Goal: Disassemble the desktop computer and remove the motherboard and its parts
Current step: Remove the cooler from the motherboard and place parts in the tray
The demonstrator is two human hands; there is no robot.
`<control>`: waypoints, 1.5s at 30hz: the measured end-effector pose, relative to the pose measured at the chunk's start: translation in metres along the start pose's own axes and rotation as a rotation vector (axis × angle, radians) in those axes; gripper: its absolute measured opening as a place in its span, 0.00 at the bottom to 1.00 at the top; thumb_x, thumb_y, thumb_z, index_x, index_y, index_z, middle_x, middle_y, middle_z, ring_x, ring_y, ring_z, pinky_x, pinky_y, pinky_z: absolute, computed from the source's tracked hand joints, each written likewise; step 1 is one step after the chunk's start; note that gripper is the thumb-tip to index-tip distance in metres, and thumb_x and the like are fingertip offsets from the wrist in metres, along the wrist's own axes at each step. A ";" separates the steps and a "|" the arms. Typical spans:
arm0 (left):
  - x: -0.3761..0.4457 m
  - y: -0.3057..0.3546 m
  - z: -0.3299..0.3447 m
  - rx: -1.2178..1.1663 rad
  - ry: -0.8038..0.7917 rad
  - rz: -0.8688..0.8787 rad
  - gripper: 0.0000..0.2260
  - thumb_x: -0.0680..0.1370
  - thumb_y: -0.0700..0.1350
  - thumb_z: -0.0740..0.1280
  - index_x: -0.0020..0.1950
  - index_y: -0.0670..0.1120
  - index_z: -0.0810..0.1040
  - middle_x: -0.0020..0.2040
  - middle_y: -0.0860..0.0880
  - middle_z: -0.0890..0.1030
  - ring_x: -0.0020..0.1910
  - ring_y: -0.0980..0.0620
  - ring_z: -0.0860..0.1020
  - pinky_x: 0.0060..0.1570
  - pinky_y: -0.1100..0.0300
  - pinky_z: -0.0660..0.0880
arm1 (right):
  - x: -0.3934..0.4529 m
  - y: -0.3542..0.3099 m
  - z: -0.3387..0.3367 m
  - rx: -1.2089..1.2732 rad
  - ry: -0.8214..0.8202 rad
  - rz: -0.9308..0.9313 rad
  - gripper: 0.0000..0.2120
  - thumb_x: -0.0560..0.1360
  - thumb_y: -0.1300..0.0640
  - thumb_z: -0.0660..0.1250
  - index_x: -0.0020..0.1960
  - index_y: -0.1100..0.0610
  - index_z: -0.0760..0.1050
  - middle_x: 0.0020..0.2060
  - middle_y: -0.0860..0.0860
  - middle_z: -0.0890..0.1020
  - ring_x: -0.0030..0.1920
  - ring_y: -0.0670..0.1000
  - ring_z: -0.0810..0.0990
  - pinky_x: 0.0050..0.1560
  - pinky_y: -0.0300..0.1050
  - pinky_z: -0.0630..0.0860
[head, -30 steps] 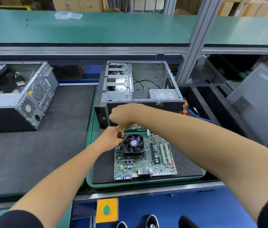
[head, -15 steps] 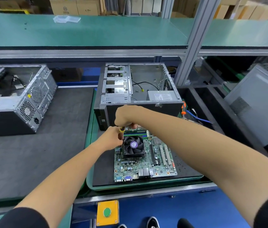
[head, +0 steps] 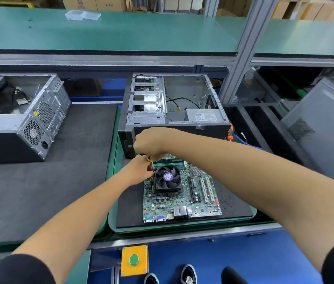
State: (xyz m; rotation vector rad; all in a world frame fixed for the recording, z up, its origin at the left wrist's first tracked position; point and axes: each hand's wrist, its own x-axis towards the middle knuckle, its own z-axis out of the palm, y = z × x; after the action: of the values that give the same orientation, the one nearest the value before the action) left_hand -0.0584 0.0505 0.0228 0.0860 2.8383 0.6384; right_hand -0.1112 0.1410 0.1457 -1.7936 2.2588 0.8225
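Observation:
A green motherboard [head: 182, 203] lies flat on a black mat inside a green tray [head: 182, 226]. A black CPU cooler fan [head: 167, 178] with a purple centre label sits on its upper part. My right hand [head: 151, 143] is closed over the top of a screwdriver [head: 150, 165] with a yellow and dark red handle, held upright at the fan's left corner. My left hand [head: 136, 171] pinches the screwdriver's lower shaft beside the fan. The tip is hidden. Behind the board stands the emptied grey computer case [head: 172, 103], open on top.
A second opened computer case [head: 24, 117] lies on the dark mat at the left. A grey side panel [head: 322, 128] leans at the right. A metal post [head: 242, 50] rises behind the case. A yellow box with a green button [head: 134, 260] hangs below the bench edge.
Both hands stay at the fan's left corner on the screwdriver, with only slight shifts. The camera view has tilted a little.

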 end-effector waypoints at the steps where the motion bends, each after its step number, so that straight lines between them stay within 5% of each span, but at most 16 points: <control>1: 0.000 0.000 0.000 0.005 -0.001 0.004 0.07 0.76 0.41 0.66 0.44 0.37 0.74 0.42 0.41 0.76 0.43 0.42 0.76 0.41 0.50 0.71 | 0.000 0.002 -0.001 0.037 0.014 0.002 0.02 0.71 0.62 0.67 0.39 0.58 0.76 0.30 0.49 0.71 0.29 0.48 0.67 0.27 0.42 0.63; 4: 0.002 0.000 0.000 0.012 -0.006 0.007 0.06 0.76 0.41 0.66 0.47 0.39 0.72 0.45 0.42 0.77 0.42 0.44 0.76 0.40 0.54 0.71 | -0.004 0.013 0.002 0.372 -0.014 0.110 0.13 0.73 0.53 0.70 0.31 0.54 0.74 0.27 0.47 0.75 0.29 0.46 0.74 0.30 0.39 0.70; 7: 0.002 0.002 -0.002 0.038 -0.033 -0.011 0.06 0.78 0.42 0.65 0.50 0.41 0.72 0.44 0.47 0.71 0.42 0.47 0.73 0.37 0.58 0.67 | -0.005 0.009 0.006 0.727 -0.019 0.306 0.25 0.78 0.43 0.61 0.34 0.62 0.74 0.25 0.54 0.79 0.27 0.53 0.81 0.35 0.43 0.79; 9: 0.003 0.002 -0.002 0.048 -0.025 -0.006 0.07 0.77 0.42 0.65 0.49 0.38 0.76 0.45 0.45 0.76 0.44 0.44 0.76 0.42 0.55 0.73 | -0.001 0.007 0.008 0.673 0.015 0.433 0.24 0.81 0.47 0.55 0.31 0.59 0.67 0.22 0.53 0.73 0.23 0.51 0.75 0.29 0.41 0.72; 12: 0.003 0.002 -0.002 0.074 -0.030 0.014 0.09 0.77 0.41 0.65 0.50 0.35 0.78 0.47 0.40 0.80 0.46 0.43 0.78 0.49 0.49 0.76 | 0.005 0.005 0.007 0.596 -0.118 0.404 0.20 0.80 0.57 0.58 0.30 0.59 0.71 0.17 0.50 0.75 0.24 0.49 0.76 0.30 0.40 0.73; 18: 0.004 -0.007 0.000 0.097 -0.079 0.030 0.08 0.77 0.46 0.68 0.48 0.40 0.78 0.43 0.46 0.77 0.41 0.49 0.73 0.42 0.57 0.69 | 0.001 0.013 0.009 0.374 -0.098 0.208 0.17 0.78 0.49 0.64 0.36 0.59 0.71 0.30 0.51 0.74 0.30 0.49 0.70 0.28 0.42 0.64; 23: 0.002 -0.007 0.004 0.094 -0.040 0.034 0.12 0.77 0.43 0.65 0.35 0.44 0.69 0.36 0.47 0.72 0.38 0.46 0.73 0.39 0.55 0.68 | -0.002 0.005 0.009 0.142 0.031 0.019 0.01 0.73 0.62 0.65 0.43 0.58 0.74 0.36 0.51 0.72 0.38 0.54 0.73 0.32 0.43 0.63; 26: 0.000 -0.006 0.004 0.091 -0.042 0.048 0.15 0.77 0.43 0.64 0.33 0.43 0.64 0.35 0.46 0.69 0.38 0.46 0.70 0.38 0.54 0.65 | 0.001 0.001 0.007 0.139 0.073 -0.019 0.05 0.70 0.66 0.64 0.41 0.57 0.72 0.36 0.52 0.73 0.38 0.55 0.73 0.34 0.44 0.65; 29: -0.002 -0.006 0.003 0.051 -0.042 0.040 0.08 0.77 0.42 0.65 0.40 0.41 0.70 0.40 0.44 0.73 0.40 0.44 0.73 0.41 0.53 0.70 | -0.003 0.005 0.008 0.395 0.068 0.036 0.04 0.70 0.59 0.70 0.39 0.56 0.75 0.39 0.50 0.77 0.41 0.52 0.75 0.39 0.45 0.72; 31: 0.000 -0.005 0.003 0.012 -0.044 0.015 0.05 0.77 0.41 0.64 0.43 0.41 0.72 0.40 0.45 0.73 0.40 0.45 0.73 0.40 0.54 0.71 | -0.007 0.007 0.011 0.573 0.049 0.112 0.12 0.73 0.48 0.70 0.40 0.57 0.77 0.39 0.50 0.80 0.40 0.50 0.77 0.38 0.43 0.71; 34: 0.003 -0.002 0.001 0.045 -0.056 0.011 0.05 0.76 0.41 0.64 0.41 0.41 0.71 0.37 0.47 0.69 0.36 0.49 0.69 0.35 0.57 0.65 | -0.010 0.003 0.015 0.721 0.045 0.336 0.30 0.79 0.38 0.56 0.34 0.62 0.76 0.24 0.54 0.79 0.27 0.52 0.80 0.34 0.42 0.73; 36: 0.004 -0.001 0.000 0.092 -0.047 0.028 0.06 0.76 0.42 0.64 0.41 0.40 0.71 0.37 0.48 0.69 0.37 0.48 0.69 0.36 0.57 0.64 | -0.008 0.003 0.014 0.743 0.015 0.431 0.28 0.81 0.45 0.54 0.29 0.61 0.73 0.21 0.54 0.76 0.25 0.52 0.77 0.34 0.43 0.75; 40: 0.004 -0.002 0.002 0.144 -0.068 0.031 0.10 0.77 0.42 0.64 0.37 0.40 0.69 0.37 0.45 0.71 0.36 0.46 0.70 0.37 0.56 0.66 | -0.008 0.007 0.009 0.661 -0.132 0.333 0.20 0.77 0.56 0.61 0.28 0.59 0.72 0.20 0.51 0.76 0.24 0.50 0.74 0.32 0.40 0.71; 45: 0.005 -0.003 -0.001 0.216 -0.101 0.054 0.13 0.78 0.45 0.63 0.36 0.44 0.66 0.37 0.47 0.69 0.37 0.47 0.70 0.37 0.56 0.66 | -0.012 0.006 0.007 0.239 -0.042 0.128 0.10 0.76 0.60 0.65 0.37 0.58 0.70 0.32 0.49 0.73 0.31 0.47 0.70 0.29 0.39 0.64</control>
State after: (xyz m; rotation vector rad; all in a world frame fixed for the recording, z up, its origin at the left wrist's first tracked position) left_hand -0.0631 0.0481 0.0211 0.2256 2.8039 0.3254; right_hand -0.1151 0.1555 0.1467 -1.5281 2.3497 0.5737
